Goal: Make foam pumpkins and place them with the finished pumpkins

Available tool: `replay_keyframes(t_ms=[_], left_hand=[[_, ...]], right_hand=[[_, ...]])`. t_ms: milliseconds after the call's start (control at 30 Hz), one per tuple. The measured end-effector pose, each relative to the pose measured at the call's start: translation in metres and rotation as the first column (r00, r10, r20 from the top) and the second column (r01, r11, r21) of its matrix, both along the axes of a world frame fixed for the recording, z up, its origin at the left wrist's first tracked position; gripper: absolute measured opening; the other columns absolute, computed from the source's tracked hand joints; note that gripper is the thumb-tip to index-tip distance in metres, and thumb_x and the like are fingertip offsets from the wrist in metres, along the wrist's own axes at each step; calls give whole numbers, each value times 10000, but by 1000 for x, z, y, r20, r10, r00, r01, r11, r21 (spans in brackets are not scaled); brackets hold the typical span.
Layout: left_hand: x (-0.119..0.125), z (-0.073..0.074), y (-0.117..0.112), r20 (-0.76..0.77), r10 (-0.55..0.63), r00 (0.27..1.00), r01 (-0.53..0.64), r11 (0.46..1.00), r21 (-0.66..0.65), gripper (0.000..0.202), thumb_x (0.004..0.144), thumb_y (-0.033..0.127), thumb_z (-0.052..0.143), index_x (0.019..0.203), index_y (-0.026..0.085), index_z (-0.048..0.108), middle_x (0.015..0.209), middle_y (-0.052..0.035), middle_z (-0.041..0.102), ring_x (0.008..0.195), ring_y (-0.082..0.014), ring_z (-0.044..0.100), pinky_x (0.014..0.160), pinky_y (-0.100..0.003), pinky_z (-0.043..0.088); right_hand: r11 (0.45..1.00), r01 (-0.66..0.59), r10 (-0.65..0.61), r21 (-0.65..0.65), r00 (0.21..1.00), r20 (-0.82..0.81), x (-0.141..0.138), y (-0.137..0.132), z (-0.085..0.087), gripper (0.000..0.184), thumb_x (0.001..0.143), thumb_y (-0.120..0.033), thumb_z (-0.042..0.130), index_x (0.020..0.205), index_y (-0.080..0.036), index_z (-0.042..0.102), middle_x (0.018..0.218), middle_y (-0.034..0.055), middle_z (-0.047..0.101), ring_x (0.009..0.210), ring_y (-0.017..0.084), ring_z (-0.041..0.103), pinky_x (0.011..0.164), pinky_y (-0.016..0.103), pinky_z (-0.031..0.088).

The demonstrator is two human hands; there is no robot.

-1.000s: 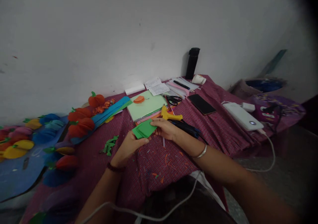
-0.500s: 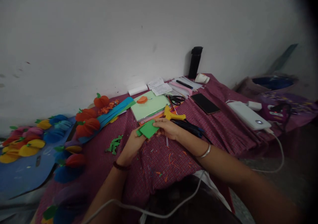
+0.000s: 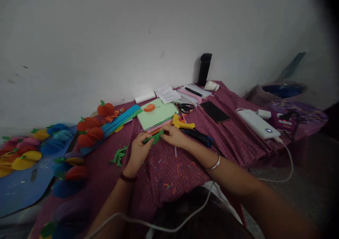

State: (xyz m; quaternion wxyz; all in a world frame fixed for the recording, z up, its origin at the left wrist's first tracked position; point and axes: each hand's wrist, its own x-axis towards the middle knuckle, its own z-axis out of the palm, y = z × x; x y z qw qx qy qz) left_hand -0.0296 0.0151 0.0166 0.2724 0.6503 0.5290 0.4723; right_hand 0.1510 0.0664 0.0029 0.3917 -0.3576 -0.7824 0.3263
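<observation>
Between my two hands is a piece of green paper (image 3: 157,137), now tilted so it shows as a narrow strip. My left hand (image 3: 140,148) grips its left end, thumb on top. The fingers of my right hand (image 3: 173,136) pinch its right end. Just beyond my right hand lies a yellow glue gun (image 3: 182,123), with black-handled scissors (image 3: 185,107) behind it. Left of my left hand sits a small heap of green paper cuttings (image 3: 119,155). A pale green paper stack (image 3: 158,116) with an orange paper piece (image 3: 149,107) on it lies ahead.
Coloured paper pumpkins (image 3: 90,137) fill the left side, several on a blue board (image 3: 23,189). A black phone (image 3: 214,111), a white power bank (image 3: 258,124) with a cable and a black bottle (image 3: 204,70) stand or lie to the right. Paper scraps (image 3: 180,171) litter the purple checked cloth (image 3: 159,168).
The green paper was facing up as a flat square and is now tilted to a thin strip. My left hand has turned over, its back now upward. The view has shifted slightly.
</observation>
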Motion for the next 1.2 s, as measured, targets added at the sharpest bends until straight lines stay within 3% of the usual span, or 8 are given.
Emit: replay_keyframes(t_ms=[167,400,467,600,733,833,967,1200], left_hand=[[-4,-5,3,-146,-21,989,39,992,122,78,775,198,605,761,195,682,808,-24,639,814,-177,580,761,-284,434],[1,-13,5,-359,-128,925,144,989,18,86,787,184,577,757,193,657,794,-28,631,794,-179,580,744,-296,442],[1,-18,6,-322,-146,935,148,989,-20,127,776,176,591,874,191,670,878,-45,661,838,-186,598,783,-315,454],[2,-23,6,-208,-124,970,107,990,-89,500,731,151,628,1226,183,569,946,-61,670,869,-193,625,806,-331,480],[0,-21,7,-217,-26,976,11,998,-68,671,716,161,641,1361,182,455,961,-60,662,872,-199,628,810,-340,489],[-4,-19,8,-233,-9,972,11,1000,6,486,731,162,617,1215,183,589,1024,-76,670,926,-211,619,849,-342,469],[-6,-16,7,-227,-53,973,58,998,16,138,792,223,565,831,184,691,786,-25,671,762,-185,594,739,-294,448],[4,-10,1,-119,-75,990,70,997,-41,126,777,237,595,802,168,698,724,1,656,665,-155,543,640,-249,408]], right_hand=[[997,-2,-7,81,994,110,4,-2,8,78,721,-78,573,742,-151,589,718,-12,564,690,126,485,652,229,337],[994,-59,37,93,976,216,8,-3,10,110,733,-124,648,837,-146,621,810,11,581,728,130,500,660,225,348],[991,-92,66,93,965,253,8,-3,8,122,730,-125,660,844,-148,624,836,19,590,769,141,516,685,232,357],[990,-109,76,92,948,309,7,-3,3,140,724,-104,658,850,-159,631,873,26,597,821,155,534,715,241,366],[991,-87,45,102,933,357,4,-3,0,80,761,-102,611,813,-158,635,858,37,608,816,160,538,725,250,371],[994,-40,7,98,948,318,2,-3,2,92,783,-93,568,804,-152,635,827,39,621,786,157,540,718,248,374],[994,25,-43,102,982,182,2,-2,3,118,778,-82,539,818,-145,630,786,27,618,745,145,536,679,231,366],[999,-6,-1,47,991,131,2,-3,2,80,764,-95,545,756,-152,600,684,-20,563,658,119,490,615,214,319]])
